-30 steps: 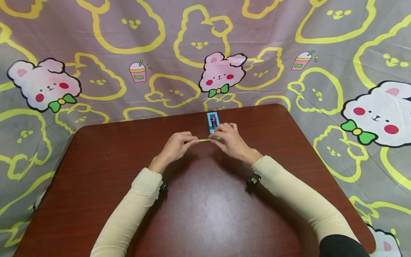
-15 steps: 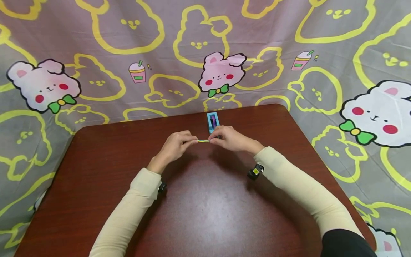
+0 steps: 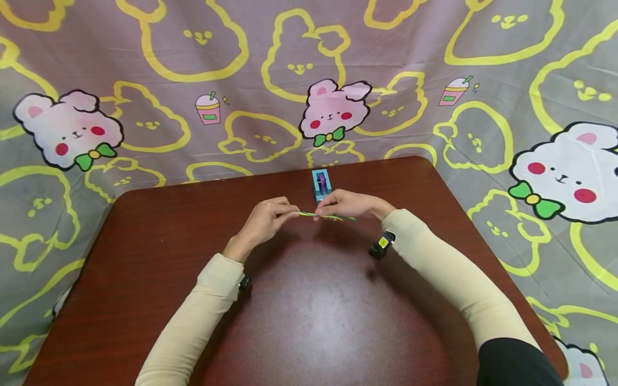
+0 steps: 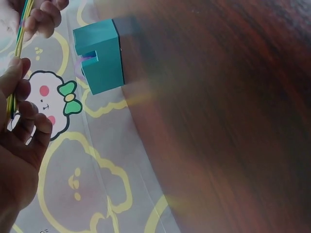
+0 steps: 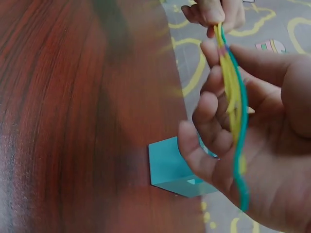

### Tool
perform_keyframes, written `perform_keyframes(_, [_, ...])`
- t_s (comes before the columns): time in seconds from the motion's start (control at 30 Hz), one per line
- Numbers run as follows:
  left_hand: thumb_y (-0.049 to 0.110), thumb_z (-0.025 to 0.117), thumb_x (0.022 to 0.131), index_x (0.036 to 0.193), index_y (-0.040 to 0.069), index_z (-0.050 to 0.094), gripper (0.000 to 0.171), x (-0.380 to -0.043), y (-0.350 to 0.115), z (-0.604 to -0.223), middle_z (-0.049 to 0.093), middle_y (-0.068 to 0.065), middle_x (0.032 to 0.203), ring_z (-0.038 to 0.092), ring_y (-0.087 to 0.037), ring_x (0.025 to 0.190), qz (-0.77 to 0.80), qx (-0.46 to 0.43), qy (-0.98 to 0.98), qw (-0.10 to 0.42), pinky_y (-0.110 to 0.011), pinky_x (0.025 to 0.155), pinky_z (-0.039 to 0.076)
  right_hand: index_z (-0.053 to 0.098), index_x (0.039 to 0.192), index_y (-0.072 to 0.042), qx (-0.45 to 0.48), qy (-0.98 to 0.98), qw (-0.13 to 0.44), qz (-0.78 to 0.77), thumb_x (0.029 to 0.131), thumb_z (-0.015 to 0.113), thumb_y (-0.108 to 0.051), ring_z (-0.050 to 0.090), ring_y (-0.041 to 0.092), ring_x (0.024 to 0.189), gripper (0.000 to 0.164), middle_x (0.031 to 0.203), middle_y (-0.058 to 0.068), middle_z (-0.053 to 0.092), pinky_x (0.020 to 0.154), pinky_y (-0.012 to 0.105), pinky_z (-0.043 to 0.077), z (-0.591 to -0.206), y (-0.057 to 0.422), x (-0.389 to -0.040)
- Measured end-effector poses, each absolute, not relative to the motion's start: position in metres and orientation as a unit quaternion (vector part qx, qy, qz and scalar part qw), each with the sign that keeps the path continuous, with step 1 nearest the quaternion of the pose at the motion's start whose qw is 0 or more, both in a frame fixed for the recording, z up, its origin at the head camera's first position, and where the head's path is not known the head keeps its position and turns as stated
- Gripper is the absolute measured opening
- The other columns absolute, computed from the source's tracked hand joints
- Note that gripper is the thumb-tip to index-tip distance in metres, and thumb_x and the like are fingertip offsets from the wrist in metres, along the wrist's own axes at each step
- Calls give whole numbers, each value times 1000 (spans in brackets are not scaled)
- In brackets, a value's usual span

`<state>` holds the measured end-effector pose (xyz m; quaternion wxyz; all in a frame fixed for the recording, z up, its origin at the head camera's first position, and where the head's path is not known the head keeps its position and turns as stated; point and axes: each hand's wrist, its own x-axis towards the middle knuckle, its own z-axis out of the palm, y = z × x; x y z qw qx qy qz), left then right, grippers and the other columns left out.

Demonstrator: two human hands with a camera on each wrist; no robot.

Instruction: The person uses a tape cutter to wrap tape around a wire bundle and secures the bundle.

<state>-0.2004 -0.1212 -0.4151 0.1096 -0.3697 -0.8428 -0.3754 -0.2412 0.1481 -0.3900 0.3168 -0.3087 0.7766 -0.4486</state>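
Note:
Both hands hold a bundle of thin yellow and green wires above the far part of the table. My left hand pinches its left end between thumb and fingers. Just beside it, my right hand pinches the bundle with thumb and index finger. In the right wrist view, loose yellow strands and one longer green wire trail across the right palm. A small purple bit shows on the bundle at the right fingertips. Behind the hands stands a teal tape dispenser with a purple roll.
The dark red-brown table has rounded far corners. A patterned cloth with cartoon rabbits hangs along its far edge and sides. Black camera straps sit at both wrists.
My right hand has turned, its wrist rising slightly, and loose wire ends now show below it. The left hand stays almost still, pinching the bundle.

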Motion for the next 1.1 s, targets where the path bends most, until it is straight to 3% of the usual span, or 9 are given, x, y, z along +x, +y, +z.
perform_keyframes(0.07, [11, 73, 92, 102, 6, 80, 13, -200, -121, -415, 64, 5, 82, 51, -10, 67, -377, -369, -843, 108, -27, 60, 41, 74, 111, 2, -299, 761, 340, -465, 104, 59, -21, 54, 24, 87, 28, 104, 31, 63, 81, 44, 47, -393, 149, -243])
perform_keyframes(0.13, [12, 73, 93, 103, 5, 80, 14, -200, -121, -415, 64, 5, 83, 51, -10, 68, -376, -369, -843, 106, -27, 60, 41, 71, 111, 5, -288, 743, 364, -483, 104, 58, -21, 55, 27, 86, 30, 100, 33, 60, 82, 49, 47, -397, 150, -244])
perform_keyframes(0.27, [12, 73, 93, 104, 6, 80, 15, -200, -120, -415, 63, 5, 84, 52, -11, 69, -373, -370, -844, 109, -28, 61, 42, 68, 107, 5, -254, 695, 421, -524, 105, 56, -20, 56, 25, 81, 28, 87, 17, 61, 80, 45, 47, -403, 151, -245])
perform_keyframes(0.33, [12, 73, 93, 104, 6, 80, 14, -200, -120, -414, 64, 4, 84, 52, -11, 70, -372, -372, -843, 115, -28, 62, 43, 69, 103, -1, -234, 677, 444, -539, 105, 55, -19, 55, 19, 77, 23, 81, 6, 61, 76, 40, 47, -404, 151, -244])
perform_keyframes(0.43, [11, 74, 92, 104, 6, 80, 14, -199, -119, -413, 64, 3, 84, 53, -11, 70, -373, -375, -840, 120, -28, 62, 43, 68, 98, -5, -220, 661, 460, -551, 105, 53, -15, 54, 17, 74, 20, 78, 5, 60, 72, 35, 45, -406, 150, -244])
perform_keyframes(0.7, [11, 76, 90, 102, 6, 81, 14, -198, -119, -415, 66, 3, 85, 53, -11, 69, -376, -363, -845, 113, -28, 60, 42, 69, 96, -1, -219, 675, 445, -547, 104, 55, -11, 54, 16, 71, 20, 75, 6, 61, 69, 33, 46, -407, 147, -243])
perform_keyframes(0.93, [17, 77, 91, 103, 10, 81, 14, -198, -120, -418, 65, 6, 84, 53, -11, 68, -374, -336, -861, 74, -28, 61, 44, 60, 113, 20, -216, 711, 422, -519, 103, 57, -10, 54, 15, 67, 32, 74, 6, 62, 66, 30, 47, -406, 145, -242])
perform_keyframes(1.1, [21, 72, 96, 100, 9, 80, 16, -199, -122, -418, 67, 1, 81, 55, -13, 70, -404, -310, -860, 29, -31, 64, 47, 62, 115, 18, -233, 743, 393, -489, 102, 60, -13, 54, 14, 67, 34, 76, 11, 62, 66, 30, 47, -404, 144, -242])
